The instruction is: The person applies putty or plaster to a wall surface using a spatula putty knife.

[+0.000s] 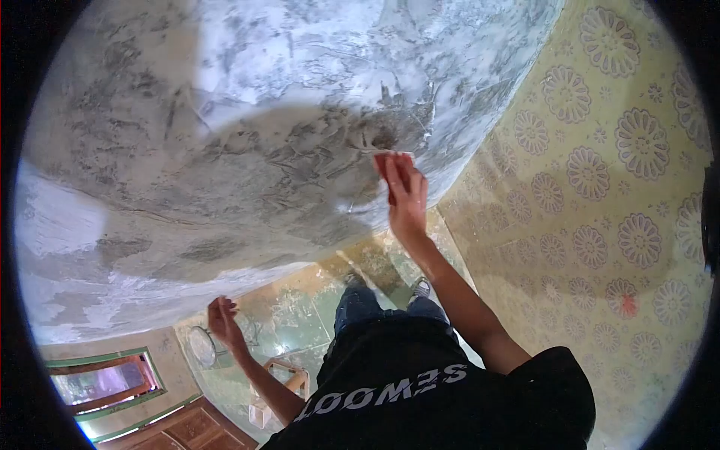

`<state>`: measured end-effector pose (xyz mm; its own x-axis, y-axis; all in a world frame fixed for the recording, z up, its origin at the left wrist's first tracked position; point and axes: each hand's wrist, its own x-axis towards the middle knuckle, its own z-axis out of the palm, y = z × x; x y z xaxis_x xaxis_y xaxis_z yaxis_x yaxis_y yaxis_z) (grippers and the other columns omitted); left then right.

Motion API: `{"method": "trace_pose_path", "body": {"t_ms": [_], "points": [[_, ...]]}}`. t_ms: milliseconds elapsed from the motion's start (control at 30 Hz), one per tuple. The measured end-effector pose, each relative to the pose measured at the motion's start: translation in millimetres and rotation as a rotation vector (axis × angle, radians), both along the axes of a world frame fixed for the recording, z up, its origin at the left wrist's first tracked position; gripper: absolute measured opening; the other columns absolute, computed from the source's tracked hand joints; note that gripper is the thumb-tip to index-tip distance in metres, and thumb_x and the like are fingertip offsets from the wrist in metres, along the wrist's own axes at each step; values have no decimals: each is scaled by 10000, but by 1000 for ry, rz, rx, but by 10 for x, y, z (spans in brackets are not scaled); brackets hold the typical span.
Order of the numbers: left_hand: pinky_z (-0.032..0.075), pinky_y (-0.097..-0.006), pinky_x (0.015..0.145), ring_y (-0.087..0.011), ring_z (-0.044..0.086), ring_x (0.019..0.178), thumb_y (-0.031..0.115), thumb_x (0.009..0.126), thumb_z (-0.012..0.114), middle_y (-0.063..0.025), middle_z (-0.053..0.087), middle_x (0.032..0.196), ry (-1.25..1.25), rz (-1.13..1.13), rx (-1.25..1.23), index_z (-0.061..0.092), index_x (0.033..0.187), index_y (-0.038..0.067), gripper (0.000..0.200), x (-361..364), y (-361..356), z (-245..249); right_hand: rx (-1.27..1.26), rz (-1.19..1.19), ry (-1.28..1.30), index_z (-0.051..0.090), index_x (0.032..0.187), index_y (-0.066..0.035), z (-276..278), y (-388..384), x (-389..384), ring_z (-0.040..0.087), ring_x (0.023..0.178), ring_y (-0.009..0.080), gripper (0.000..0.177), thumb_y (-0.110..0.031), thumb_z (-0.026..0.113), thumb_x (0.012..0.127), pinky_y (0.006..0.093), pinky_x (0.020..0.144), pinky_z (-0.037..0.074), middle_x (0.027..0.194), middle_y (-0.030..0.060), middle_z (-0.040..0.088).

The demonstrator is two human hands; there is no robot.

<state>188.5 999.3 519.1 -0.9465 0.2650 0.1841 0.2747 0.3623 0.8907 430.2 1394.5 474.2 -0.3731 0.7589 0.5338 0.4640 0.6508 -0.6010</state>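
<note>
My right hand [407, 201] presses a small red sanding block [390, 166] flat against the grey and white patched wall [247, 127], near its corner. The fingers lie over the block and hide most of it. My left hand [223, 321] hangs lower at my side, its fingers loosely curled, holding nothing and touching nothing. I wear a black shirt with white letters and blue jeans.
A yellow-green wall with a flower pattern [600, 180] meets the patched wall at the right. Below lie a stained floor [300, 315], a round pan [201, 346], a small wooden stool [289, 379] and a wooden door with a green frame [112, 379].
</note>
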Motion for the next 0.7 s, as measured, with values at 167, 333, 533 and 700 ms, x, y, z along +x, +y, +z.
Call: {"method": "trace_pose_path", "body": {"t_ms": [167, 333, 533, 700], "points": [[498, -280, 702, -125, 649, 817, 230, 968, 666, -47, 691, 908, -177, -315, -189, 654, 1107, 34, 241, -209, 98, -376, 51, -158, 39, 407, 1507, -137, -366, -1, -103, 530, 1184, 322, 706, 66, 594, 857, 418, 974, 472, 1357, 153, 523], [537, -324, 747, -180, 675, 860, 272, 916, 732, -77, 715, 949, -302, -579, -486, 675, 1136, 36, 328, -527, 95, -475, -897, -78, 1020, 483, 1225, -6, -123, -334, -630, 656, 839, 152, 222, -69, 515, 1015, 282, 623, 543, 1052, 91, 616], [539, -330, 783, -205, 699, 901, 351, 937, 691, -119, 733, 1029, -376, -739, -668, 696, 1108, 9, 383, -1052, -94, -852, -955, -195, 1124, 499, 1143, -3, 730, -239, -570, 669, 845, 165, 225, -54, 590, 944, 309, 697, 573, 995, 100, 631], [526, -335, 846, -214, 695, 930, 359, 960, 662, -122, 725, 1065, -544, -917, -592, 673, 1153, 10, 398, -1182, 153, -891, -422, -294, 388, 508, 1370, 15, 805, -540, -771, 683, 984, 258, 411, -50, 571, 968, 334, 769, 569, 1198, 200, 644]]}}
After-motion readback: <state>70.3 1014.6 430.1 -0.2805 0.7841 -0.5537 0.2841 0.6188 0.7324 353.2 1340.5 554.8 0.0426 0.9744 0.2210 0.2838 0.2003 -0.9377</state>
